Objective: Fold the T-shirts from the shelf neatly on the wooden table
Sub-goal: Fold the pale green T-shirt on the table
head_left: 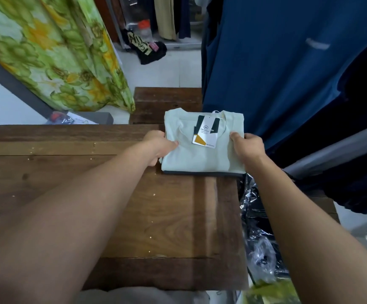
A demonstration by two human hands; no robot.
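Note:
A folded pale mint T-shirt (pixel 202 156) lies on the far right part of the wooden table (pixel 134 205), with a white, orange and dark paper tag (pixel 205 133) on its collar. It sits on top of a dark folded garment (pixel 202 173) whose edge shows at the near side. My left hand (pixel 159 148) grips the shirt's left edge, thumb on top. My right hand (pixel 247 148) grips its right edge, thumb on top as well.
Blue garments (pixel 288 73) hang close on the right, over the table's far corner. A green and yellow floral cloth (pixel 57 58) hangs at the left. Crinkled plastic bags (pixel 257 227) lie beside the table's right edge. Dark clothes (pixel 149 50) lie on the floor beyond.

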